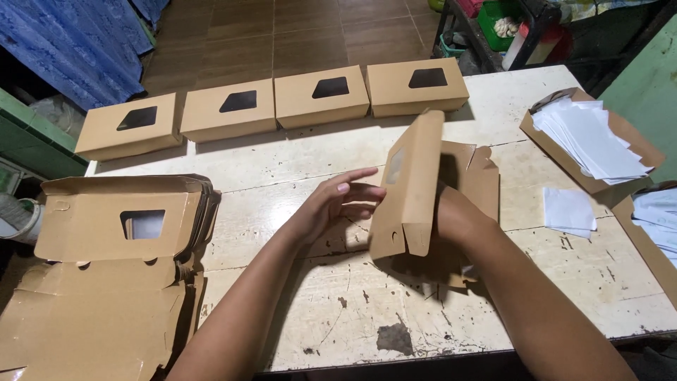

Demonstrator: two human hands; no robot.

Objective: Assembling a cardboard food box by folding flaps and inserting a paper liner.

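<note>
A brown cardboard box with a window in its lid [409,187] stands half folded in the middle of the worn white table [338,310], its lid raised upright. My left hand [338,201] has its fingers spread and touches the lid's left face. My right hand [455,212] is mostly hidden behind the lid, inside the box, and seems to press on its inner walls. Several finished window boxes [282,102] stand in a row along the table's far edge.
A stack of flat unfolded box blanks [113,233] lies at the table's left end. An open box holding white paper sheets [599,137] sits at the right, with a loose sheet [570,210] beside it and more sheets [659,212] at the right edge.
</note>
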